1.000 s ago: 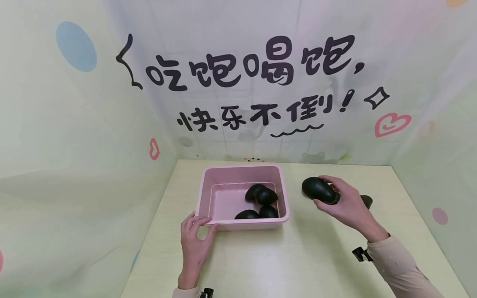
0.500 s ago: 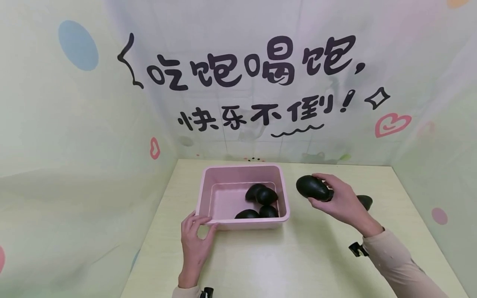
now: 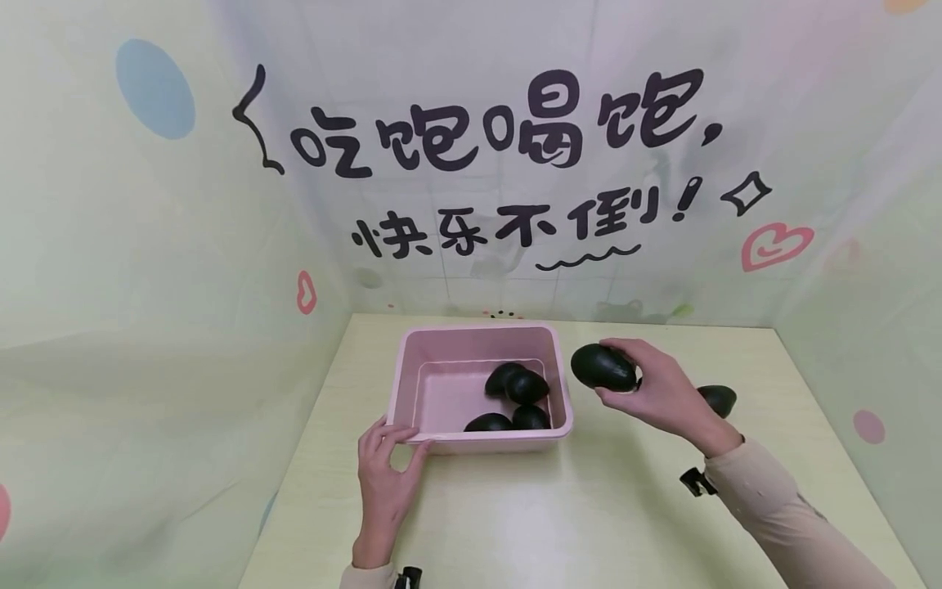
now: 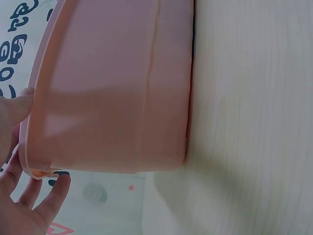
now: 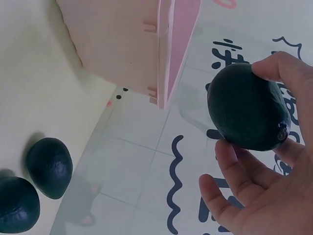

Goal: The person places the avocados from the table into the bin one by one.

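A dark green avocado (image 3: 603, 367) is held in the air between the thumb and fingers of my right hand (image 3: 662, 397), just right of the pink bin (image 3: 478, 438). The right wrist view shows this avocado (image 5: 247, 107) pinched near its ends, with its stem scar visible. My left hand (image 3: 388, 483) grips the bin's near left corner; in the left wrist view, the thumb and fingers of that hand (image 4: 24, 205) lie around the bin's rim (image 4: 30, 112). Several avocados (image 3: 526, 387) lie inside the bin, toward its right side. The near wall partly hides the front ones.
An avocado (image 3: 717, 400) lies on the pale wooden table (image 3: 537, 523) behind the right wrist. The right wrist view shows two avocados on the table, one (image 5: 50, 168) beside another (image 5: 17, 204) at the frame edge. A printed fabric backdrop (image 3: 471, 286) encloses the table's back and sides.
My right hand has moved left and slightly up with the avocado, closer to the bin. The left hand and the bin have stayed in place.
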A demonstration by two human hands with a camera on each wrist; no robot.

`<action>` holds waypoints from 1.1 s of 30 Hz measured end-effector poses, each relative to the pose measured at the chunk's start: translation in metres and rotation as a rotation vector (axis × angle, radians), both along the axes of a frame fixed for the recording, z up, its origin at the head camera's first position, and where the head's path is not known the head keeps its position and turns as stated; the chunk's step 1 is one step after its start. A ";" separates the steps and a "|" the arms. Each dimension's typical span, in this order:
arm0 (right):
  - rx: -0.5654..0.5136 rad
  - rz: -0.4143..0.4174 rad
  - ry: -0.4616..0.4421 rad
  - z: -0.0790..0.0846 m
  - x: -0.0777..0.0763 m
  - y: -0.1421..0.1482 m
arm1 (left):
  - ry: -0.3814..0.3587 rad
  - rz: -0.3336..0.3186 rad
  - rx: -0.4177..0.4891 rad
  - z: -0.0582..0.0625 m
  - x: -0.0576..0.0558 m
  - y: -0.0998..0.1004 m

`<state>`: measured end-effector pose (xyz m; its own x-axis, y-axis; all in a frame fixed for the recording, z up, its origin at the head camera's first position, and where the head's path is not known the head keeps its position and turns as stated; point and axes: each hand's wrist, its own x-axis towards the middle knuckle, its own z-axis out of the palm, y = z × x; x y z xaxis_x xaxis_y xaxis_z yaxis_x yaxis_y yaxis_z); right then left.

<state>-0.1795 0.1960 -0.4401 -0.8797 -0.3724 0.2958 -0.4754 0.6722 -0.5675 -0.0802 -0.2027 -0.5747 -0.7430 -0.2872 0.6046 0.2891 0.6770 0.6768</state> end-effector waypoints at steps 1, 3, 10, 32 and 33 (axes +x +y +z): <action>0.000 0.005 -0.005 0.000 -0.001 -0.001 | 0.001 0.000 -0.002 0.000 0.000 0.000; 0.002 0.014 -0.018 0.001 -0.002 -0.003 | 0.001 0.000 -0.003 0.000 0.000 0.000; 0.021 0.049 -0.035 0.003 -0.007 -0.012 | -0.011 -0.001 0.014 -0.001 0.000 0.000; 0.100 0.162 -0.070 0.014 -0.018 -0.043 | -0.023 0.001 0.024 0.001 0.001 0.001; 0.101 0.164 -0.076 0.014 -0.019 -0.045 | -0.024 0.000 0.022 0.001 0.001 0.001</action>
